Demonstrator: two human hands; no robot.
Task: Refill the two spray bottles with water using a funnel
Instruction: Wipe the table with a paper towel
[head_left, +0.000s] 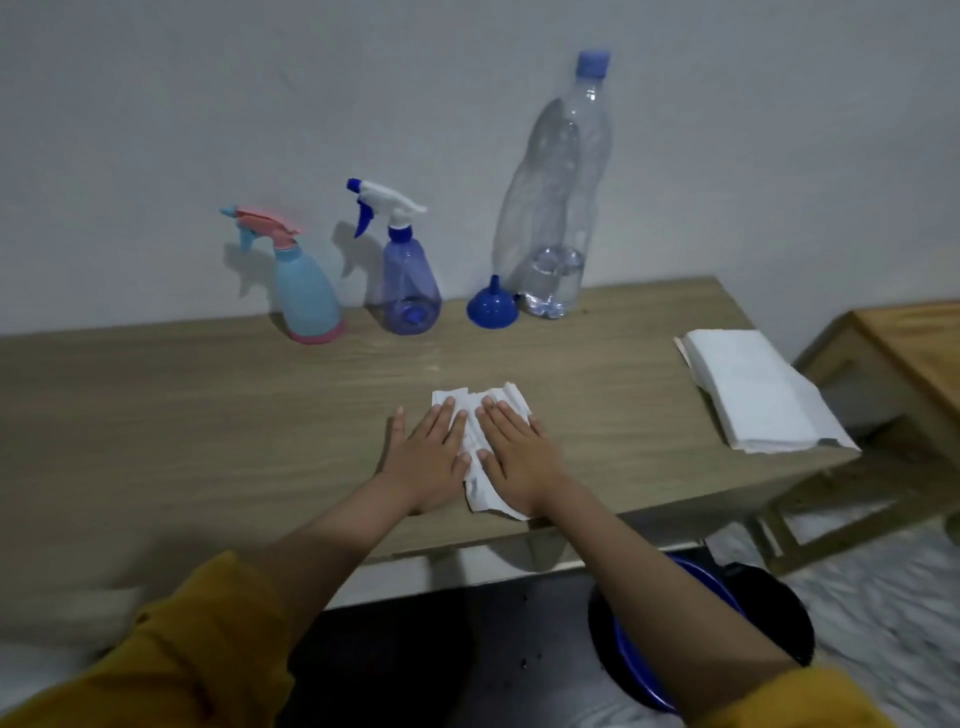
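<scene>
Both hands lie flat, fingers straight, side by side on a crumpled tissue (480, 447) near the front edge of the table (208, 415): left hand (428, 462) on its left part, right hand (519, 457) on its right part. Neither hand grips anything; they press the paper down

Task status, judged from layout: pouring looks finished or paused. Both spray bottles stand upright at the back of the table by the wall, trigger heads screwed on. The funnel (493, 306) sits mouth down, spout up, on the table between the purple bottle (410, 291) and the water bottle (556, 208), just beside the latter and in neither sprayer neck. Pressing on the tissue suggests wiping up a spill, i.e. clean-up

Contents:
- Light blue bottle (306, 296), pink base: opaque, level cannot be told
- Purple bottle: translucent; level not clear from this view
- Water bottle: capped, upright, mostly empty, a little water at the bottom

A stack of tissues (753, 389) lies at the right end of the table, well apart from the hands. Below the table edge, a dark bin with a blue rim (727, 597); contents hidden by the right arm

Left to do, if anything: confirm fill levels, finish wiping
</scene>
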